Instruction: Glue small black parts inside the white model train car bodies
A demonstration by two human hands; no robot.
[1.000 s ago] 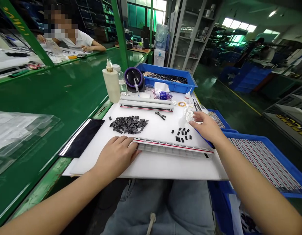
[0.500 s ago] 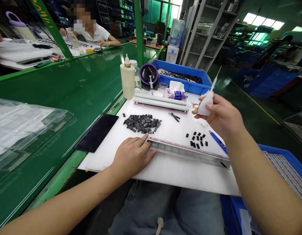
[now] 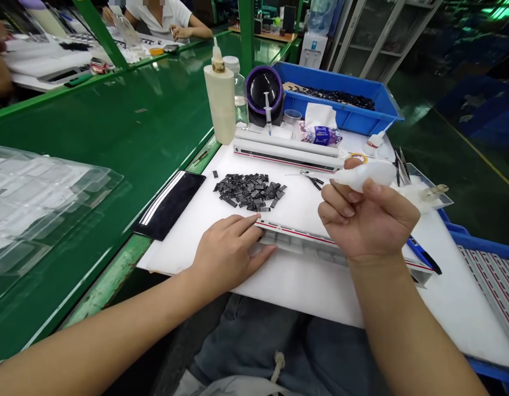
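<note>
My left hand (image 3: pixel 231 247) grips the left end of a long white strip with a red line (image 3: pixel 297 229), fingers on top and thumb along its near side. Just beyond those fingertips lies a pile of small black rectangular pieces (image 3: pixel 248 191). My right hand (image 3: pixel 367 214) is closed around a soft white squeeze bottle (image 3: pixel 376 172), raised above the strip. The bottle lies on its side, its narrow end pointing left. My right hand and forearm cover part of the strip and the worktop behind it. A blue pen-like tool (image 3: pixel 423 256) shows right of that wrist.
Behind stand a cream bottle (image 3: pixel 221 104), a purple-rimmed round device (image 3: pixel 264 89), a syringe (image 3: pixel 268 113), a tissue pack (image 3: pixel 320 132) and a blue bin (image 3: pixel 340 110). Another white strip (image 3: pixel 287 154), small pliers (image 3: pixel 312 179) and a black tablet-like panel (image 3: pixel 171 203) lie on the white board (image 3: pixel 295 291).
My right hand has turned the bottle from nozzle-up to lying sideways, pointing left, and now hides the smaller group of black pieces. My left hand stays at the strip's end. The view has tilted down.
</note>
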